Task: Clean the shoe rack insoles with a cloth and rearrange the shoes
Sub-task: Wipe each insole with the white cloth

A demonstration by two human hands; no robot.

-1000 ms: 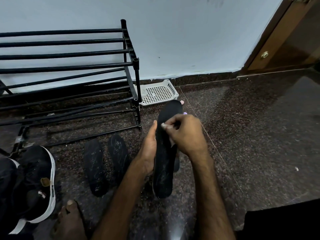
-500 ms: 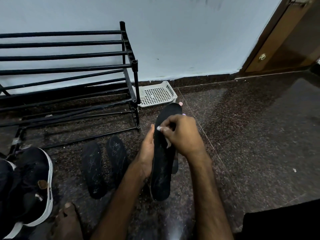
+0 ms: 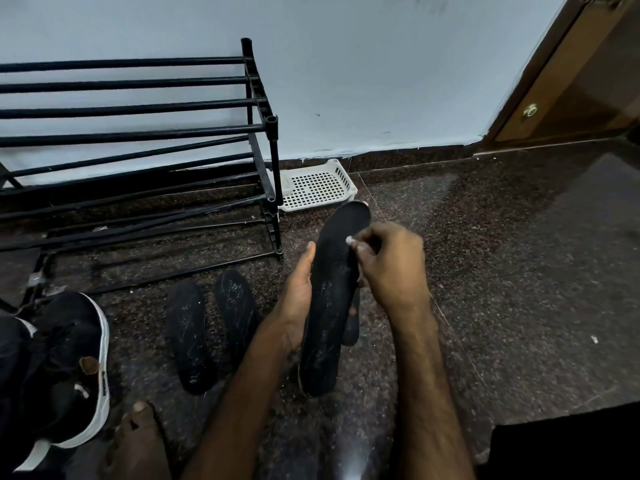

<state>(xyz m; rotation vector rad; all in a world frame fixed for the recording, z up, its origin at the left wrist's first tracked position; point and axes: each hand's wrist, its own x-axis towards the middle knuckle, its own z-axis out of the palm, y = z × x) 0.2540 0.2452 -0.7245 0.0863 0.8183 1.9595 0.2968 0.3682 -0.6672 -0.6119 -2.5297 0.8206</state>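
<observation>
A long black insole is held up off the floor by my left hand, which grips its left edge from behind. My right hand pinches a small white cloth against the upper part of that insole. Another dark insole peeks out behind it, mostly hidden. Two more black insoles lie side by side on the floor to the left. The black metal shoe rack stands against the wall with bare bars.
Black shoes with white soles sit at the lower left. A white perforated plastic tray lies beside the rack's right end. My bare foot rests on the dark speckled floor. A wooden door is at the upper right.
My right hand with the cloth has slid slightly along the upper insole surface. The left hand keeps the insole in about the same place.
</observation>
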